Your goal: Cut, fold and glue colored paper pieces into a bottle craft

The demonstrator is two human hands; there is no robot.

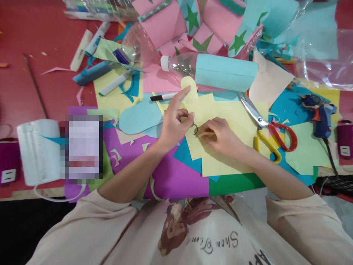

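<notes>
My left hand (175,119) pinches a pale yellow paper cutout (190,94) with a rounded top, its index finger stretched up along the piece. My right hand (219,134) is curled beside it, fingertips pressed on a small yellowish piece at the cutout's lower edge, where a short dark curved line is drawn. Both hands rest over a pale yellow paper sheet (228,147). A black marker (162,97) lies just above my left hand.
Red-and-yellow scissors (266,127) lie right of my right hand, and a blue glue gun (320,110) farther right. A plastic bottle wrapped in light blue paper (220,71) lies behind. Coloured paper scraps, markers and a white case (38,151) crowd the red table.
</notes>
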